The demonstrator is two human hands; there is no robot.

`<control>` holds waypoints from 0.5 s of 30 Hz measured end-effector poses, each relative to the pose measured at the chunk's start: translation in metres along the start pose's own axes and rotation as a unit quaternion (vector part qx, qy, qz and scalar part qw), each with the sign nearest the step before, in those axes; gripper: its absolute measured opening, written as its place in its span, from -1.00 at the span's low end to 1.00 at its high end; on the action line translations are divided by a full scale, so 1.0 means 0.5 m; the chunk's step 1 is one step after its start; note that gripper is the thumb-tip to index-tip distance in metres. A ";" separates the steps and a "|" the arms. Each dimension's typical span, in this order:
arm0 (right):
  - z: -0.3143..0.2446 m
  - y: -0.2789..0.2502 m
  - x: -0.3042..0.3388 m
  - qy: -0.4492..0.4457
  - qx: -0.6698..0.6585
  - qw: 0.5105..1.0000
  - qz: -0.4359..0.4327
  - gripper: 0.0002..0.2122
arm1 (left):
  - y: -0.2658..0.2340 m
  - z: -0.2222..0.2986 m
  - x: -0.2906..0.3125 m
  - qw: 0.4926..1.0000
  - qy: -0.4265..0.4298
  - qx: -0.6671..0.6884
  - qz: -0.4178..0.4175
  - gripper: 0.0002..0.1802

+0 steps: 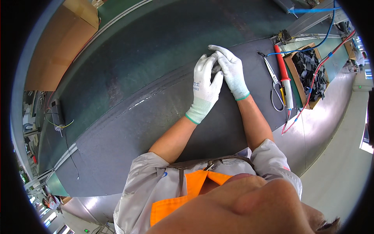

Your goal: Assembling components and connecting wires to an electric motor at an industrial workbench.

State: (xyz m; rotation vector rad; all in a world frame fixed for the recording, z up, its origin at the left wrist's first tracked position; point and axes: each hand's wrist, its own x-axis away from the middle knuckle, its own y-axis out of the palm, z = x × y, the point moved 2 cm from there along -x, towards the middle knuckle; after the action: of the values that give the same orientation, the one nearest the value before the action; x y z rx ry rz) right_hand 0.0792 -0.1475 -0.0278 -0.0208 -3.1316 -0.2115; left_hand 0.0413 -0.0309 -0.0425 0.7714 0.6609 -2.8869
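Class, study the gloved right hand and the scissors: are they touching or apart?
Apart. The head view shows a strip of dark work surface between the right hand and the scissors.

White knit gloves [202, 97] cover the left hand [204, 80] and the right hand [232, 72], greyish at the fingers [213, 48], with green-edged cuffs [242, 97] and blue printing [196, 84] on the left one. The pale grey shirt [136, 187] has sleeves [151, 160] ending near the elbows and an orange collar [171, 210].
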 end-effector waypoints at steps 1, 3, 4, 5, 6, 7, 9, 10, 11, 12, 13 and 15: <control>0.001 -0.003 0.000 -0.010 0.006 1.000 0.004 -0.71 | 0.004 0.002 0.003 1.000 0.003 0.008 0.005 -0.47; 0.002 -0.007 0.000 -0.003 -0.001 1.000 0.006 -0.71 | 0.007 0.002 0.005 1.000 0.000 0.013 0.004 -0.47; 0.002 -0.007 0.001 0.004 -0.009 1.000 0.006 -0.71 | 0.008 0.001 0.005 1.000 -0.005 0.016 0.004 -0.47; 0.003 -0.008 0.001 0.004 -0.008 1.000 0.009 -0.71 | 0.009 -0.001 0.005 1.000 -0.005 0.019 0.002 -0.47; 0.004 -0.007 0.000 0.006 -0.010 1.000 0.002 -0.71 | 0.006 -0.005 0.002 1.000 0.005 0.016 0.002 -0.46; 0.005 -0.006 -0.001 0.008 -0.012 1.000 -0.006 -0.71 | 0.005 -0.007 0.000 1.000 0.015 0.014 0.001 -0.45; 0.007 -0.009 -0.001 0.008 -0.007 1.000 -0.002 -0.71 | 0.008 -0.007 0.001 1.000 0.011 0.018 -0.001 -0.45; 0.006 -0.011 0.000 0.000 -0.004 1.000 -0.004 -0.71 | 0.010 -0.008 0.000 1.000 0.010 0.019 -0.003 -0.46; 0.006 -0.013 0.000 -0.007 0.000 1.000 -0.006 -0.71 | 0.013 -0.009 0.000 1.000 0.008 0.019 -0.004 -0.46; 0.005 -0.012 0.003 -0.011 -0.004 1.000 -0.010 -0.70 | 0.012 -0.009 0.002 1.000 0.010 0.021 -0.003 -0.46; 0.006 -0.011 0.002 -0.009 0.001 1.000 -0.011 -0.70 | 0.012 -0.012 -0.001 1.000 0.008 0.025 0.000 -0.46; 0.002 -0.012 -0.006 -0.003 -0.025 0.999 -0.029 -0.72 | 0.012 -0.014 -0.008 0.999 0.030 0.015 0.005 -0.45</control>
State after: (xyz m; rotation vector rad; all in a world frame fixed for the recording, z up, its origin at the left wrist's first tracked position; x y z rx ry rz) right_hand 0.0820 -0.1533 -0.0298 0.0693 -3.1342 -0.2915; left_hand 0.0490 -0.0336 -0.0485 0.8673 0.6180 -2.8809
